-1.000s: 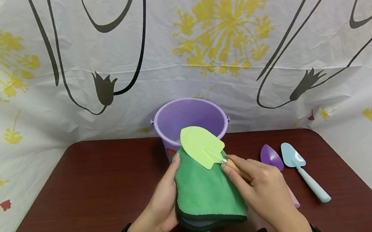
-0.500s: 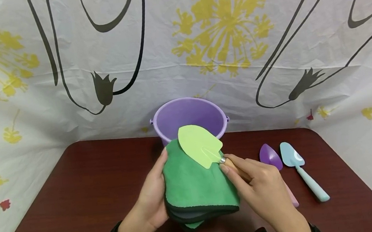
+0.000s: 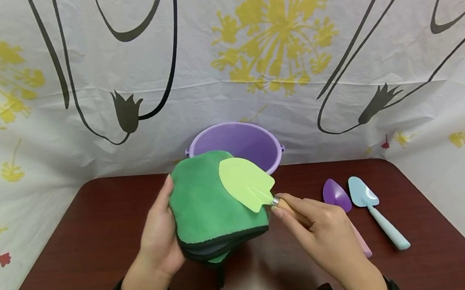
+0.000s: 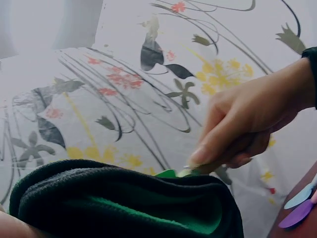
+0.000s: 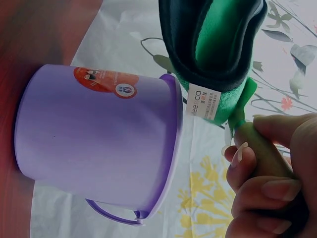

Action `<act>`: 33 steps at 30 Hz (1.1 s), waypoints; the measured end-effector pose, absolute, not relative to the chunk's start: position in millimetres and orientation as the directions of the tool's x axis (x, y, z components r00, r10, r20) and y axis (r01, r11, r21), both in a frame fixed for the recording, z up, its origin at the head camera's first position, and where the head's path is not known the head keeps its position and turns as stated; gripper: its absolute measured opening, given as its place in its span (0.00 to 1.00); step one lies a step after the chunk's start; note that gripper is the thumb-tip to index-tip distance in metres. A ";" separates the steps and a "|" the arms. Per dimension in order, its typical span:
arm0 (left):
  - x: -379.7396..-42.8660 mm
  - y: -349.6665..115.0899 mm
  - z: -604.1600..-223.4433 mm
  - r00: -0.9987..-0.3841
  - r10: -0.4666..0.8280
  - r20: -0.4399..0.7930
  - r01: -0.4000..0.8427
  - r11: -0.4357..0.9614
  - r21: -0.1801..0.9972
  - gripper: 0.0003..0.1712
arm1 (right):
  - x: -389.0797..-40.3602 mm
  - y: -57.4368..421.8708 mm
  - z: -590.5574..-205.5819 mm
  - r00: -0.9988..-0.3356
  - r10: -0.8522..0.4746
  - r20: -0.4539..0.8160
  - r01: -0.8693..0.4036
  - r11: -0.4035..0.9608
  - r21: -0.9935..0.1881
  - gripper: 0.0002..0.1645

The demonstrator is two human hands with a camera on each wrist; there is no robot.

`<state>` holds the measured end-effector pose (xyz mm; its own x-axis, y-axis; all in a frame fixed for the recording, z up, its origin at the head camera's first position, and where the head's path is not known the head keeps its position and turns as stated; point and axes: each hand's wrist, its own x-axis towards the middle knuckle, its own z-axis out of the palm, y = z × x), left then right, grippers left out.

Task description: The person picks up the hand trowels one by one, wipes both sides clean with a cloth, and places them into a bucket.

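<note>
My left hand [image 3: 157,238] holds a folded green cloth [image 3: 206,206] with a dark underside above the table; the cloth [image 4: 124,203] fills the bottom of the left wrist view. My right hand [image 3: 323,236] grips the wooden handle [image 5: 265,153] of a small trowel whose light green blade [image 3: 246,183] lies flat against the cloth's upper right part. A purple bucket [image 3: 243,146] stands upright just behind them, its side [image 5: 99,134] close in the right wrist view.
A purple scoop [image 3: 337,195] with a pink handle and a light blue trowel [image 3: 375,210] lie on the dark red table [image 3: 79,253] at the right. A flower-printed sheet [image 3: 224,61] hangs behind the table.
My left hand has carried the cloth up and to the left, so the blade now lies on its right part. The right hand and trowel have shifted slightly left.
</note>
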<state>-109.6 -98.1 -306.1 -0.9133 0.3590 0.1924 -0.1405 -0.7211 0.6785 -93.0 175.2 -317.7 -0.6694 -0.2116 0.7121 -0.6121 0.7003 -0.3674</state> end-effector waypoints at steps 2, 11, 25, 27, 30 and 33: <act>-111.1 -104.2 -305.1 -0.906 0.341 0.250 -0.105 -0.755 0.648 0.23 | -93.5 175.6 -317.8 -0.675 -0.216 0.706 -0.610 0.701 -0.369 0.18; -113.1 -121.4 -304.0 -0.922 0.199 0.331 0.042 -0.800 0.599 0.24 | -93.7 175.9 -319.8 -0.676 -0.229 0.700 -0.603 0.718 -0.347 0.17; -93.4 -97.2 -290.2 -0.971 0.006 0.239 0.223 -0.334 0.916 0.30 | -93.9 174.5 -321.2 -0.629 -0.222 0.745 -0.598 0.751 -0.280 0.19; -91.0 -93.5 -291.2 -0.963 -0.027 0.268 0.267 -0.229 0.936 0.29 | -93.5 174.6 -321.0 -0.629 -0.220 0.746 -0.596 0.753 -0.281 0.19; -88.8 -86.2 -294.2 -0.941 -0.072 0.330 0.335 -0.062 0.940 0.30 | -92.5 174.6 -320.7 -0.631 -0.219 0.744 -0.592 0.757 -0.279 0.19; -86.3 -77.1 -298.8 -0.914 -0.052 0.403 0.401 0.041 0.915 0.29 | -91.9 175.0 -321.2 -0.628 -0.221 0.746 -0.591 0.759 -0.273 0.18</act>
